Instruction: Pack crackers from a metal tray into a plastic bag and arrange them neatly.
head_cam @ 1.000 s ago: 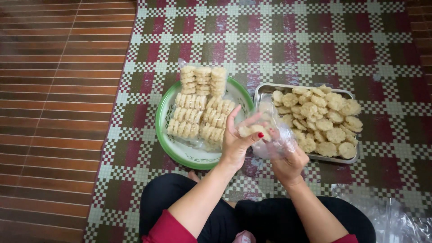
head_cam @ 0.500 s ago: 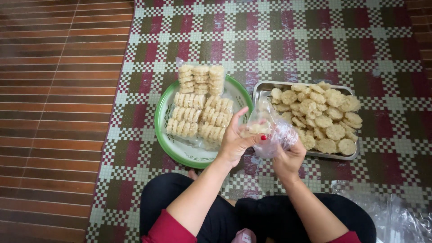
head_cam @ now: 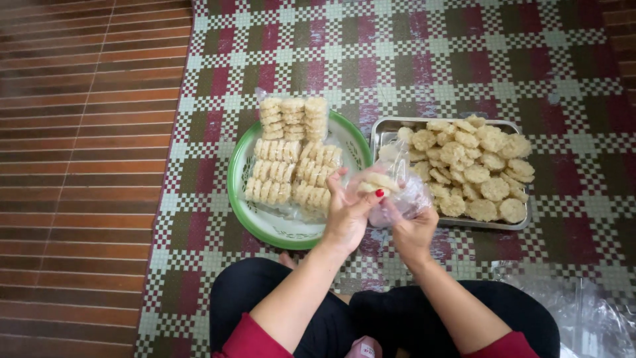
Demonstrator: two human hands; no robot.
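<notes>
Thin clear plastic is crinkling and glinting around the bag (head_cam: pixel 397 195), which the left hand (head_cam: pixel 348 215) and right hand (head_cam: pixel 412 232) are gripping, and around the packed cakes (head_cam: pixel 291 176) on the glossy green-rimmed plate (head_cam: pixel 265 229). The loose cakes (head_cam: pixel 474 169) are looking rough, grainy and matt, lying in a dull metal tray (head_cam: pixel 384 129). The checked mat (head_cam: pixel 464 59) is showing a coarse woven texture beside ribbed brown flooring (head_cam: pixel 86 132).

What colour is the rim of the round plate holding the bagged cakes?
Green, around a white inside. The round plate shows best in the head view, its only view.
</notes>
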